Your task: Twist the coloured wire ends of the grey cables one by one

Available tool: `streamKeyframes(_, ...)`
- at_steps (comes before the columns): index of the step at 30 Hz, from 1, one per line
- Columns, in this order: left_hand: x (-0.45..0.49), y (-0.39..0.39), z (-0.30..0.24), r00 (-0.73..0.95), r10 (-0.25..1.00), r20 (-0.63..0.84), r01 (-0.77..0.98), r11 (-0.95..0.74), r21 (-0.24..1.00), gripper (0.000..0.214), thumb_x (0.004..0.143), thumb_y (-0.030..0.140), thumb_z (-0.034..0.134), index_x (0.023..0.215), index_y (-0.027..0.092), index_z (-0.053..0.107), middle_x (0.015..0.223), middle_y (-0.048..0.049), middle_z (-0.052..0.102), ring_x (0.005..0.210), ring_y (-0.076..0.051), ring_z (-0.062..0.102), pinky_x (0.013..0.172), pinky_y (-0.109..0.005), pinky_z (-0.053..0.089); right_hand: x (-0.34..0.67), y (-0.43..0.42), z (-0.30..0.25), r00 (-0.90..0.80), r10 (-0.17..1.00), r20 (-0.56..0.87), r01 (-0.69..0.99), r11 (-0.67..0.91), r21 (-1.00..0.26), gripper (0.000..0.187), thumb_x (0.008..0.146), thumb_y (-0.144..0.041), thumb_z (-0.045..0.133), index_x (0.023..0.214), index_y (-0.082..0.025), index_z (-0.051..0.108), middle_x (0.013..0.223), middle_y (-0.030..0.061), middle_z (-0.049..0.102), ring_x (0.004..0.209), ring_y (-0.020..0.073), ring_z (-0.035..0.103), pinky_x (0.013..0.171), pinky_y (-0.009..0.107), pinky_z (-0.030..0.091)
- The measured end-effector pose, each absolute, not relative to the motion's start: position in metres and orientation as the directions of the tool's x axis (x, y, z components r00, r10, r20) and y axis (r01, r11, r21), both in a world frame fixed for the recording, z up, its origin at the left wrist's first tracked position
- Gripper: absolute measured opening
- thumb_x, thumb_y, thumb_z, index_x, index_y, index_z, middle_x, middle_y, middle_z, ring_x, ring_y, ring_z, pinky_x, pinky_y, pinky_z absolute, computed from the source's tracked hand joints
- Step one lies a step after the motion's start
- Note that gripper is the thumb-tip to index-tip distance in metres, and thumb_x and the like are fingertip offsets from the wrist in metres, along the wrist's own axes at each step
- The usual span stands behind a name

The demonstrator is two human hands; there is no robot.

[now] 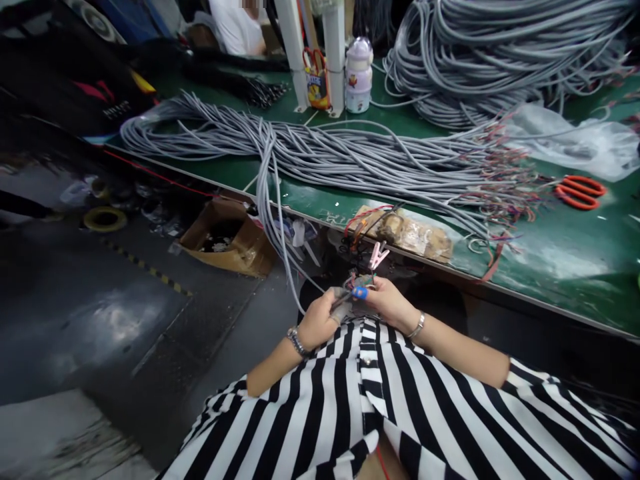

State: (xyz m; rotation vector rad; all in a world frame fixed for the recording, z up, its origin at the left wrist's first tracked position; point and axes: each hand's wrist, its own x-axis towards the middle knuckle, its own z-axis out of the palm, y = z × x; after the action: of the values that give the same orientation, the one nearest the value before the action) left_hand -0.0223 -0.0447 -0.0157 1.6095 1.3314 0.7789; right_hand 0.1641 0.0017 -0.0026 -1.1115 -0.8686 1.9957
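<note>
In the head view, a grey cable [281, 230] hangs over the table edge from the bundle and runs down to my hands. My left hand [320, 320] is closed round the cable near its end. Close beside it, my right hand [393, 303] is pinched at the thin coloured wires [353, 280] of the cable's end, with blue tape on one fingertip. Exactly what the right fingers grip is too small to make out. A pink clip [377, 256] stands just above my right hand.
A long bundle of grey cables [350, 150] lies on the green table [565, 267]. Orange-handled scissors [580, 192], a cardboard piece [425, 241], a bottle [359, 77] and a large cable coil [500, 60] are on it. A cardboard box [245, 250] stands below. Across the table sits a person in white [235, 27].
</note>
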Motion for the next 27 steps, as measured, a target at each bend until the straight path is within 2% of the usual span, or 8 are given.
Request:
streamKeyframes(3, -0.006, -0.039, -0.016, 0.126, 0.981, -0.148, 0.198, 0.121, 0.973, 0.026, 0.088, 0.042, 0.056, 0.098, 0.019, 0.059, 0.064, 0.0030, 0.058, 0.048, -0.009, 0.051, 0.049, -0.020, 0.041, 0.163, 0.001, -0.004, -0.412, 0.806, -0.426, -0.243, -0.548, -0.801, 0.044, 0.056, -0.042, 0.087, 0.084, -0.017, 0.064, 0.059, -0.0037, 0.057, 0.047, 0.0063, 0.041, 0.042, 0.021, 0.028)
streamKeyframes(5, -0.003, -0.038, -0.016, 0.106, 0.970, -0.217, 0.066, 0.211, 0.975, 0.033, 0.086, 0.050, 0.057, 0.095, 0.018, 0.057, 0.058, 0.0054, 0.054, 0.039, -0.006, 0.043, 0.041, -0.018, 0.034, 0.165, 0.000, -0.007, -0.420, 0.800, -0.428, -0.244, -0.554, -0.796, 0.044, 0.058, -0.040, 0.087, 0.088, -0.018, 0.064, 0.058, -0.0039, 0.057, 0.046, 0.0064, 0.041, 0.042, 0.021, 0.029)
streamKeyframes(11, -0.004, -0.042, -0.020, 0.001, 0.969, -0.248, -0.116, 0.247, 0.962, 0.043, 0.080, 0.059, 0.060, 0.085, 0.018, 0.052, 0.056, 0.0072, 0.054, 0.036, -0.003, 0.042, 0.037, -0.015, 0.031, 0.164, 0.001, -0.012, -0.458, 0.767, -0.450, -0.258, -0.599, -0.758, 0.052, 0.055, -0.031, 0.089, 0.098, -0.018, 0.062, 0.084, 0.0029, 0.070, 0.059, 0.0109, 0.058, 0.050, 0.022, 0.041)
streamKeyframes(14, -0.004, -0.045, -0.025, 0.025, 0.964, -0.266, -0.105, 0.267, 0.958, 0.043, 0.079, 0.059, 0.062, 0.089, 0.018, 0.053, 0.056, 0.0073, 0.055, 0.037, -0.004, 0.044, 0.037, -0.015, 0.032, 0.155, 0.002, -0.008, -0.423, 0.809, -0.409, -0.309, -0.553, -0.774, 0.054, 0.055, -0.030, 0.088, 0.100, -0.019, 0.061, 0.097, 0.0054, 0.071, 0.063, 0.0108, 0.060, 0.047, 0.019, 0.038)
streamKeyframes(17, -0.004, -0.046, -0.029, 0.054, 0.959, -0.278, -0.080, 0.282, 0.956, 0.043, 0.079, 0.058, 0.062, 0.092, 0.018, 0.054, 0.057, 0.0070, 0.056, 0.037, -0.004, 0.045, 0.037, -0.015, 0.034, 0.147, 0.003, -0.004, -0.377, 0.845, -0.380, -0.345, -0.509, -0.788, 0.055, 0.056, -0.031, 0.086, 0.103, -0.018, 0.060, 0.092, 0.0050, 0.072, 0.053, 0.0076, 0.053, 0.040, 0.017, 0.027)
streamKeyframes(22, -0.004, -0.047, -0.030, 0.047, 0.957, -0.285, -0.085, 0.289, 0.954, 0.041, 0.078, 0.056, 0.064, 0.090, 0.017, 0.055, 0.057, 0.0070, 0.055, 0.038, -0.004, 0.044, 0.038, -0.015, 0.034, 0.143, 0.004, -0.004, -0.361, 0.836, -0.413, -0.353, -0.533, -0.769, 0.046, 0.056, -0.030, 0.087, 0.093, -0.016, 0.063, 0.069, -0.0011, 0.066, 0.041, 0.0019, 0.030, 0.037, 0.020, 0.015)
streamKeyframes(25, -0.003, -0.047, -0.030, 0.042, 0.958, -0.283, -0.121, 0.286, 0.950, 0.042, 0.077, 0.056, 0.065, 0.089, 0.017, 0.055, 0.057, 0.0065, 0.056, 0.038, -0.004, 0.045, 0.039, -0.015, 0.034, 0.146, 0.005, -0.004, -0.433, 0.780, -0.451, -0.386, -0.613, -0.689, 0.040, 0.058, -0.027, 0.085, 0.090, -0.017, 0.063, 0.051, -0.0085, 0.050, 0.040, 0.0017, 0.017, 0.038, 0.021, 0.009)
streamKeyframes(27, -0.002, -0.047, -0.033, 0.042, 0.960, -0.278, -0.165, 0.281, 0.945, 0.043, 0.076, 0.056, 0.067, 0.090, 0.018, 0.055, 0.057, 0.0063, 0.057, 0.039, -0.004, 0.045, 0.039, -0.015, 0.033, 0.147, 0.006, -0.004, -0.509, 0.722, -0.468, -0.402, -0.681, -0.612, 0.036, 0.059, -0.023, 0.083, 0.087, -0.018, 0.061, 0.047, -0.0115, 0.038, 0.041, 0.0021, 0.011, 0.038, 0.020, 0.006)
